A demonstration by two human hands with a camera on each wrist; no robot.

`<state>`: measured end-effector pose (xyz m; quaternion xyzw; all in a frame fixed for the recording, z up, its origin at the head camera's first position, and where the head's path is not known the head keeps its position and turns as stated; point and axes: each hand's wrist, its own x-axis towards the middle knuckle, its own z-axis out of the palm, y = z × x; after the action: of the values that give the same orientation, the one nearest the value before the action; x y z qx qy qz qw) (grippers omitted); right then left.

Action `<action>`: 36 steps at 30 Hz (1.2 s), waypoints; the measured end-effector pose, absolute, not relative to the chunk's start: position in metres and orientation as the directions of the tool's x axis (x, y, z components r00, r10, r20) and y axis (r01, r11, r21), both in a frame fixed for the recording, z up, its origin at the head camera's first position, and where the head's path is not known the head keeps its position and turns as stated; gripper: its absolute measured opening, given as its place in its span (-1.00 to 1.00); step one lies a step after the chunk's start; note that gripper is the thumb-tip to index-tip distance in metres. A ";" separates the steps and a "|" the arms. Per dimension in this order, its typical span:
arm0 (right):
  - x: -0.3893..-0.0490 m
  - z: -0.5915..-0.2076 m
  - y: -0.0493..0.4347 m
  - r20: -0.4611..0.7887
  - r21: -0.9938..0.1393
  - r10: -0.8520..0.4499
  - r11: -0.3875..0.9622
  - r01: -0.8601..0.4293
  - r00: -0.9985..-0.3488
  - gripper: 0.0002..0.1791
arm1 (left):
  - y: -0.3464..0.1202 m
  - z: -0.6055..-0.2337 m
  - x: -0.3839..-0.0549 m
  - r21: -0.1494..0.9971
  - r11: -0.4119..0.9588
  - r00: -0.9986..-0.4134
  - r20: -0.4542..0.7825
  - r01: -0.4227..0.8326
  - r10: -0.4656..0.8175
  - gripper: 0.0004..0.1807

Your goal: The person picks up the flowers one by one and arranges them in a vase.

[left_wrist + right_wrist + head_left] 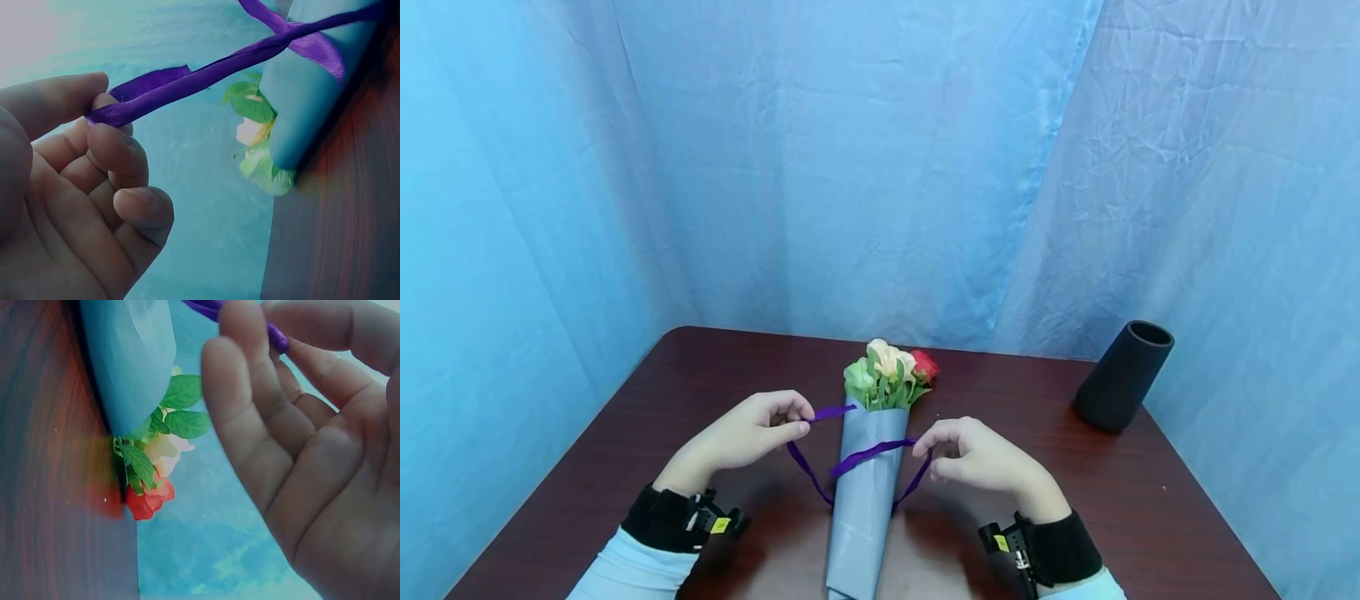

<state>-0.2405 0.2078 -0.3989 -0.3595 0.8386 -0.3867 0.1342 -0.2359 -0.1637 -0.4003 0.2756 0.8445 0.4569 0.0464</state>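
A bouquet of artificial-looking flowers (891, 367), cream, pale green and red, lies on the table in blue-grey wrapping paper (863, 517). Purple ribbon (871, 456) passes around the wrap, with its ends held up on either side. To the left of the bouquet, my left hand (760, 429) pinches one ribbon end between thumb and fingers; the left wrist view shows the ribbon (206, 75) running taut from them. On the other side my right hand (981, 458) pinches the other part of the ribbon. In the right wrist view, fingers partly hide that ribbon (278, 339).
A black vase (1123, 375) stands at the right rear of the dark wooden table (1150, 500). Blue cloth (880, 167) hangs behind the table and along both sides. Each wrist wears a black strap (662, 518) with a small camera.
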 end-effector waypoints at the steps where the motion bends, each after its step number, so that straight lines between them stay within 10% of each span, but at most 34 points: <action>1: -0.241 -0.398 0.209 0.054 -0.728 -0.708 0.455 -0.513 -0.705 -0.67 | -0.165 -0.401 -0.237 0.795 0.437 -0.848 0.174 0.421 0.500 -0.90; 20: -0.233 -0.395 0.207 0.044 -0.359 -0.538 0.778 -0.516 -0.842 -0.85 | -0.196 -0.408 -0.249 0.758 0.549 -0.913 0.151 0.353 0.378 -0.88; 36: -0.240 -0.408 0.231 -0.227 -0.368 -0.357 0.893 -0.260 -0.906 -0.76 | -0.227 -0.422 -0.255 0.628 0.731 -0.942 0.007 0.266 0.336 -0.86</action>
<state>-0.2402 0.2308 -0.4076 -0.1602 0.9619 -0.1670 0.1457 -0.2548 -0.2266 -0.4217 0.1619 0.9289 0.3287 0.0537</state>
